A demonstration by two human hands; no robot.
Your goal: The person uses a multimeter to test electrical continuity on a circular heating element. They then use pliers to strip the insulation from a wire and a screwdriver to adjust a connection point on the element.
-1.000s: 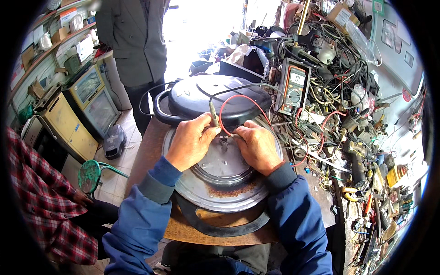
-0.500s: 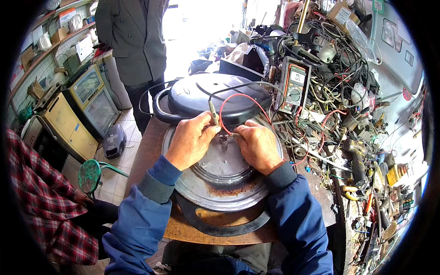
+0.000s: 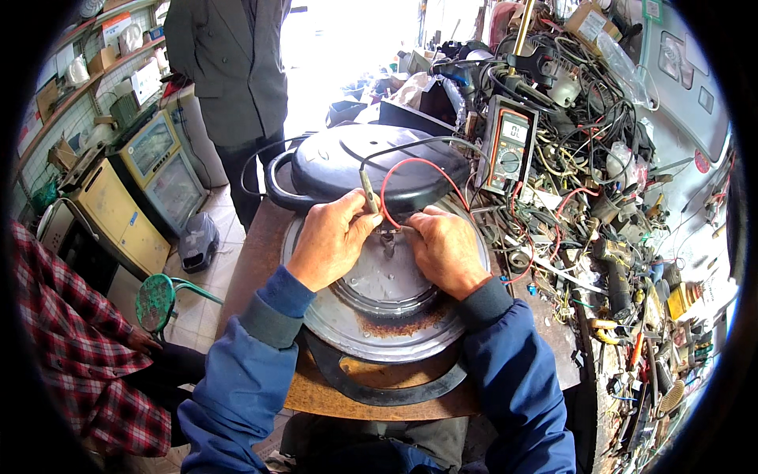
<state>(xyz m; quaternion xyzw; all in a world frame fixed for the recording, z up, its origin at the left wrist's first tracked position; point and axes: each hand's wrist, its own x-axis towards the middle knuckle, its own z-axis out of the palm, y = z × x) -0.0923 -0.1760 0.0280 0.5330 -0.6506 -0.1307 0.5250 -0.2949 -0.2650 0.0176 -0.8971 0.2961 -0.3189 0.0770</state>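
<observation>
Between the finger and thumb of my left hand (image 3: 328,243) is a tan-bodied test probe (image 3: 369,193) with a black lead, leaning over the middle of a round metal pan base (image 3: 395,346). My right hand (image 3: 448,253) pinches the end of a red test lead (image 3: 418,161), which loops up and round to it; my fingers hide its tip. Both hands meet over a small metal terminal bracket (image 3: 388,243) near the base's centre. Brown rust marks the near part of this grey underside. Beneath it juts a black loop handle (image 3: 395,393).
A multimeter (image 3: 507,146) stands propped at the right, its display lit. Behind the base lies a large black lid or pan (image 3: 371,162). Tangled cables and tools (image 3: 624,276) crowd the right side. Two people stand at the left, near a green stool (image 3: 155,304).
Almost nothing differs. Both hands keep their grip over the bracket, and the red lead's loop has shifted very slightly.
</observation>
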